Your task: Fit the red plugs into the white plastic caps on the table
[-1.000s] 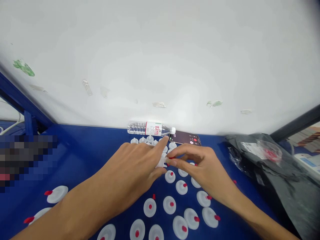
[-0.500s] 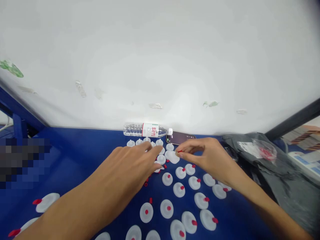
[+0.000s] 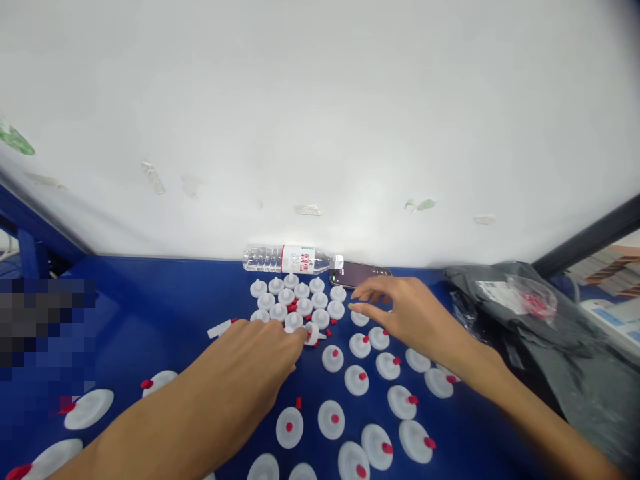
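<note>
My left hand [image 3: 260, 350] lies low on the blue table [image 3: 165, 313], fingers closed round a small white disc part [image 3: 312, 333] at its fingertips. My right hand [image 3: 400, 313] hovers just right of it, fingers loosely spread, holding nothing, over a white disc [image 3: 359, 317]. Behind both hands sits a tight cluster of plain white discs [image 3: 295, 299]. In front lie several white discs with red caps [image 3: 360, 380] in loose rows. A few loose red caps [image 3: 299, 403] lie between them.
A clear water bottle [image 3: 290, 259] lies on its side against the white wall [image 3: 320, 120], with a dark phone [image 3: 360, 273] beside it. A grey plastic bag [image 3: 540, 320] fills the right side. More capped discs [image 3: 89, 408] lie at the left.
My left hand has drawn back towards me and to the left, uncovering the cluster of plain discs. My right hand has opened out of its pinch and dropped lower over the discs.
</note>
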{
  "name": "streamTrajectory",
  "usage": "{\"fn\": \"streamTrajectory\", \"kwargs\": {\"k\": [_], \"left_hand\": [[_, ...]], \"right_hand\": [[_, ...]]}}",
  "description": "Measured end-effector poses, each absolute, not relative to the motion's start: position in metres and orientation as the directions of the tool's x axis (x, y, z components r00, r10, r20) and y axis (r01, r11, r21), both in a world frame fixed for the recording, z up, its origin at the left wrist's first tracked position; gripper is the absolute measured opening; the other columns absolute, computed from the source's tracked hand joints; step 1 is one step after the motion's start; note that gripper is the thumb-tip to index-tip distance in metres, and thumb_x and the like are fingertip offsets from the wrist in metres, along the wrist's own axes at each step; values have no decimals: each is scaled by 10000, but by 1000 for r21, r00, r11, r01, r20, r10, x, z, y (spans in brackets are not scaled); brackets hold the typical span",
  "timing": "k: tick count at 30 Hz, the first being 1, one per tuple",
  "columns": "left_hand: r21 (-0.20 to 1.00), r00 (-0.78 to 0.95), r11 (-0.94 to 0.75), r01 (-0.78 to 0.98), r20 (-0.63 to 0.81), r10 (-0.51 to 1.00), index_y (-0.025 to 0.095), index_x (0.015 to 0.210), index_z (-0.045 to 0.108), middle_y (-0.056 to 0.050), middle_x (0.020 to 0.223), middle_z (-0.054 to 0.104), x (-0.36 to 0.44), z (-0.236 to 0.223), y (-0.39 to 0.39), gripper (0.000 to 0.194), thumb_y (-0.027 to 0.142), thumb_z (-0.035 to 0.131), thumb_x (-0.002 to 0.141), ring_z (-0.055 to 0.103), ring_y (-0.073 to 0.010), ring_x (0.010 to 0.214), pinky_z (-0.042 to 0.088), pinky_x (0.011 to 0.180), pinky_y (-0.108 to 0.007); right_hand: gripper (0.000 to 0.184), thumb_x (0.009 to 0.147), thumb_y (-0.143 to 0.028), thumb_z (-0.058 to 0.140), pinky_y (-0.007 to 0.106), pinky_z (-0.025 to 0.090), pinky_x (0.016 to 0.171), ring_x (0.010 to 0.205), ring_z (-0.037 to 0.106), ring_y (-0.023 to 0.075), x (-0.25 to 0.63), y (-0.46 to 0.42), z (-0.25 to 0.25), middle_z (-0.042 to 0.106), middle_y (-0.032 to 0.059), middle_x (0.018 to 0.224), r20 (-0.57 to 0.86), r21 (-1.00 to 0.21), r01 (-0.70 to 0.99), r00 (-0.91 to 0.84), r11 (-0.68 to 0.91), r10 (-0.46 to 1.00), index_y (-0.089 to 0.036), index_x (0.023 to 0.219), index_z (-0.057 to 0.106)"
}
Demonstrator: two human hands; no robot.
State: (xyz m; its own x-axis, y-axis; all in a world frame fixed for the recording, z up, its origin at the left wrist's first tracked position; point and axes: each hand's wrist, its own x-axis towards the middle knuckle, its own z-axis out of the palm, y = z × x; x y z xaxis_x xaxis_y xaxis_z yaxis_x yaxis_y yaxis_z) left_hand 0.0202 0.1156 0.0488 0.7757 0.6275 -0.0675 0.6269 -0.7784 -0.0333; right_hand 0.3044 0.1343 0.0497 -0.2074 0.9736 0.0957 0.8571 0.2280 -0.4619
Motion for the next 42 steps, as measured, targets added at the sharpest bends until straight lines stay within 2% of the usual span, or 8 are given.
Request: {"fn": "streamTrajectory", "kwargs": {"k": [7, 14, 18, 23, 28, 33, 39, 42], "left_hand": [[22, 704, -705, 709, -79, 706, 318, 1163, 656, -43, 906, 733, 9, 33, 138, 343, 132, 545, 898, 677, -257, 722, 457, 683, -363], [-100, 732, -741, 664, -119, 671, 318, 1177, 648, -49, 953, 732, -1, 43, 132, 443, 68, 500, 843, 661, -276, 744, 411, 633, -358], [-23, 710, -713, 701, -77, 700, 290, 1106, 669, -52, 862, 714, 0, 46, 132, 271, 175, 490, 939, 645, -246, 707, 425, 644, -344], [-32, 723, -727, 686, -78, 686, 287, 1148, 661, -64, 897, 725, 3, 46, 131, 272, 209, 465, 976, 647, -251, 721, 424, 639, -348], [-22, 686, -687, 726, -49, 726, 294, 1105, 676, -49, 842, 715, 3, 45, 132, 234, 263, 468, 1002, 648, -246, 687, 425, 641, -354], [-28, 685, -694, 719, -136, 716, 293, 1089, 655, -37, 868, 726, 12, 50, 134, 208, 266, 467, 1005, 684, -267, 712, 386, 596, -376], [-101, 708, -722, 685, -141, 692, 292, 1097, 617, -21, 885, 717, 16, 53, 130, 213, 212, 447, 996, 698, -314, 718, 391, 573, -419], [-93, 753, -764, 639, -129, 645, 278, 1164, 612, -52, 1011, 727, 17, 60, 130, 300, 193, 367, 1013, 710, -316, 801, 439, 606, -438]], "right_hand": [[206, 1031, -295, 620, 412, 557, 895, 1023, 693, 252, 263, 116, 40, 771, 62, 1073, 189, -347, 782, -482, 517, 856, -222, 1178, 745], [226, 994, -320, 681, 442, 575, 881, 1045, 692, 286, 246, 116, 23, 757, 81, 1050, 96, -330, 846, -410, 418, 907, -206, 1172, 763], [176, 958, -285, 732, 436, 584, 838, 1009, 704, 288, 245, 117, 22, 763, 76, 1018, 82, -333, 858, -388, 392, 918, -204, 1107, 779], [226, 914, -254, 785, 423, 588, 851, 1026, 712, 293, 242, 117, 19, 765, 78, 1023, 86, -344, 851, -392, 397, 916, -199, 1132, 762], [191, 984, -334, 703, 426, 583, 911, 1084, 711, 279, 251, 115, 32, 759, 91, 1142, 142, -376, 829, -389, 413, 910, -199, 1119, 692], [192, 1010, -303, 657, 414, 592, 741, 990, 732, 302, 262, 107, 48, 762, 102, 1084, 127, -267, 835, -465, 481, 876, -190, 1149, 589], [204, 1018, -282, 646, 489, 555, 880, 956, 703, 274, 262, 106, 50, 737, 64, 1009, 118, -160, 782, -591, 603, 798, -209, 1208, 652], [219, 1046, -323, 596, 498, 538, 896, 991, 687, 278, 266, 106, 53, 729, 60, 1038, 171, -163, 785, -574, 598, 800, -244, 1242, 652]]}}
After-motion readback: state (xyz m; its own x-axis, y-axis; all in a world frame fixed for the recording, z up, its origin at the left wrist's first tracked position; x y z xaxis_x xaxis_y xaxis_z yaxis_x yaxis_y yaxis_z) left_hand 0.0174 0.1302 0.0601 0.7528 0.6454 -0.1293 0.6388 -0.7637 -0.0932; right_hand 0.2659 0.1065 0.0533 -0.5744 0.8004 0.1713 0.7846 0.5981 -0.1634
